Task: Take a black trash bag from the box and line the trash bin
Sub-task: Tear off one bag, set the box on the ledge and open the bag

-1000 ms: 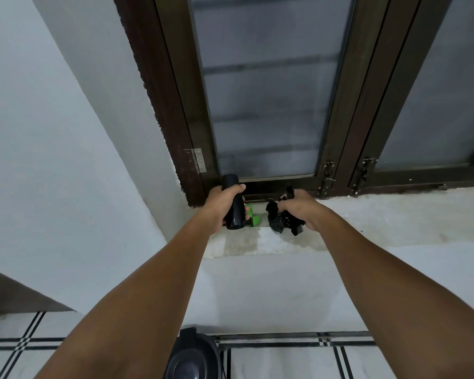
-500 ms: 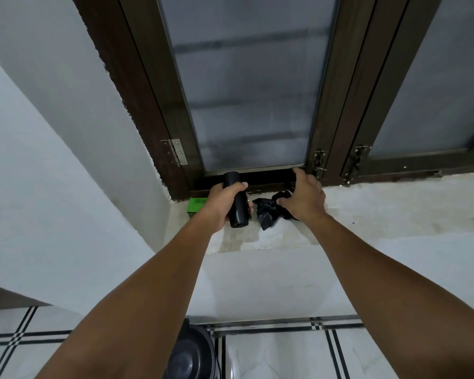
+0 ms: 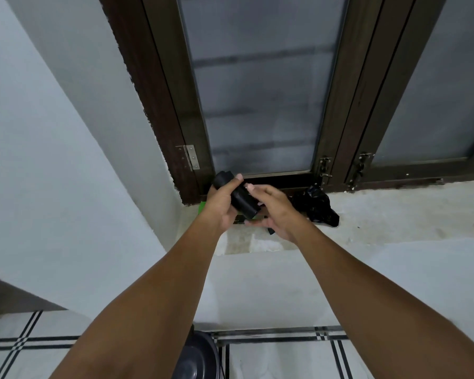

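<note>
**At the floor line: bin waits, bag not yet separated from the roll**

At the bottom edge, nearest the camera, the dark rim of the trash bin (image 3: 200, 356) shows on the tiled floor (image 3: 285, 359), partly hidden behind the left forearm. No liner visible in the part that shows.

Above it, both arms reach up to the window sill (image 3: 381, 214).

Left hand (image 3: 220, 203): fingers wrapped around a black roll of trash bags (image 3: 242, 199), thumb across its upper end. The roll is tilted, upper end toward the window frame (image 3: 271, 179), lower end toward the right hand (image 3: 274, 212).

Right hand: half open, fingers curved, thumb tip just beside the roll's side. I can't tell whether it has a bag edge pinched; a small black scrap shows under the palm.

Behind the hands, a sliver of the green box (image 3: 202, 207) sits on the sill at the corner, mostly covered by the left hand.

Further right on the sill, a crumpled black bag (image 3: 316, 205) lies loose against the frame, apart from both hands.

Step in hand, my read: getting one bag free, so the "take" step is in progress and lining hasn't started.

Next move needs:
- right hand finds the free edge and peels it off
- left hand keeps the roll from spinning
- tear off the bag, park the roll, shake the bag open, drop to the bin

Roll look: matte black, tight cylinder, thin film, likely slippery and clingy.
</note>
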Motion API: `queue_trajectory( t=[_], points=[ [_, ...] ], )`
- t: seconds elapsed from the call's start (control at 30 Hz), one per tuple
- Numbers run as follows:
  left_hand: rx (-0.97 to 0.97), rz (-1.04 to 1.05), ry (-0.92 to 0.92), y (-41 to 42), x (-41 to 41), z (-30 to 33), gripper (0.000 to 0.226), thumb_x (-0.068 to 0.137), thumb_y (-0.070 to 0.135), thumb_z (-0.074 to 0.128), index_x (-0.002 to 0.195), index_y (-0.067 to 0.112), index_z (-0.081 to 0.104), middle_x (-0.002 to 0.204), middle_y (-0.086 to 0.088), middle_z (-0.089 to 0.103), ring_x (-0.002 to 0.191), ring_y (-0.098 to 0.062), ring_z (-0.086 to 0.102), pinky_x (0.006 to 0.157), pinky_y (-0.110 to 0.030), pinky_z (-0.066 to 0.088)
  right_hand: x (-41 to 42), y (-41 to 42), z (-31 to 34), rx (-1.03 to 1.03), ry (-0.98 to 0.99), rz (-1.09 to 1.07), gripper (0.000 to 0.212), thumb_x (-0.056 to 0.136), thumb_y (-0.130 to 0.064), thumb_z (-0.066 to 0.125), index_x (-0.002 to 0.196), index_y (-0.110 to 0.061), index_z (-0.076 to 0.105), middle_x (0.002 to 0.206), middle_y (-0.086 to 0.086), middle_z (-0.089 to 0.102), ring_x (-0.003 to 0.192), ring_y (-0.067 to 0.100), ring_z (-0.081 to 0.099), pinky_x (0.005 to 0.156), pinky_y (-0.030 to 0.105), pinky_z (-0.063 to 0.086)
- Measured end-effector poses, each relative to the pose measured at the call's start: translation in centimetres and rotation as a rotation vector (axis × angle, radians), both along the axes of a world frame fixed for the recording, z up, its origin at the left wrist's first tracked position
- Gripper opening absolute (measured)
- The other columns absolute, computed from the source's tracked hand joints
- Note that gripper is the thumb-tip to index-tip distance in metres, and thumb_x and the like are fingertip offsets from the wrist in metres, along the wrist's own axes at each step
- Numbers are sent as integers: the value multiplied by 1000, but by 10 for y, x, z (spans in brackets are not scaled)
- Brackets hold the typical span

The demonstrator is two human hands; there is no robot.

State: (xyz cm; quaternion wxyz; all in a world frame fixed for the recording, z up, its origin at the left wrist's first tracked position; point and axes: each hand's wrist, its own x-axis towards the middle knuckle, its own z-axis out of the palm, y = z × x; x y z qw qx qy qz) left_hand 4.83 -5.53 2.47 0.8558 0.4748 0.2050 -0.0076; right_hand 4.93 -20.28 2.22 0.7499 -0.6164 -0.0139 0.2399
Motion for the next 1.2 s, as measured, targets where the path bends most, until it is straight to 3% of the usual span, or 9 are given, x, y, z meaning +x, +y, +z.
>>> queue_trajectory(
  t=[0.17,0.23,0.33,0.4,0.47,0.57,0.67,0.8,1.2],
  points=[
    [-49,84,-27,7,-4,0,63,85,22,81,138,3,53,119,-14,69,110,-28,69,98,-50,56,-3,6,-5,72,80,-2,38,91,-20,76,126,-12,63,126,23,65,102,32,72,80,39,62],
    [77,108,-16,13,-7,0,54,86,31,80,131,8,59,123,-13,70,110,-26,70,100,-44,56,-1,8,-4,116,104,-52,30,90,-14,76,118,-7,66,125,22,63,106,31,68,83,38,62],
    [569,173,68,23,-14,-2,42,95,50,62,116,14,63,113,-5,69,103,-21,67,91,-36,55,5,5,-5,119,114,-156,20,89,-8,76,107,-6,68,117,18,67,110,32,68,81,34,63],
    [986,172,40,33,-20,-6,33,104,41,49,118,15,62,111,-4,67,100,-22,62,81,-32,46,10,1,-9,49,100,-221,19,88,-7,77,104,-5,68,112,16,69,112,33,68,78,33,63],
    [1444,-23,-7,44,-19,-14,29,103,30,51,129,19,59,121,-4,65,109,-24,58,85,-33,47,12,0,-12,-53,68,-270,15,86,-8,78,98,-7,68,107,14,68,107,29,69,72,29,62],
    [1911,-433,27,52,-13,-26,60,91,33,62,148,28,43,150,-5,47,135,-30,40,110,-47,36,15,3,-13,-146,0,-347,11,85,-10,76,91,-10,67,97,9,67,94,22,68,64,24,59],
    [2104,-569,53,51,-13,-32,80,84,45,67,154,32,30,151,-5,46,136,-32,40,108,-50,36,18,4,-13,-205,-53,-434,10,83,-11,74,91,-10,68,93,6,67,85,17,66,66,27,62],
    [2219,-526,146,48,-15,-33,68,83,46,73,144,31,47,133,-8,55,126,-31,46,96,-44,47,19,-4,-17,-226,-78,-535,13,81,-11,71,93,-7,68,82,2,65,73,15,62,68,32,62],
    [1837,-326,0,63,-32,-27,53,86,20,71,132,23,46,123,-11,57,113,-34,52,87,-43,52,17,-7,-6,-280,-116,-519,7,82,-12,68,88,-8,66,84,3,62,76,17,58,70,35,58]
  ],
)
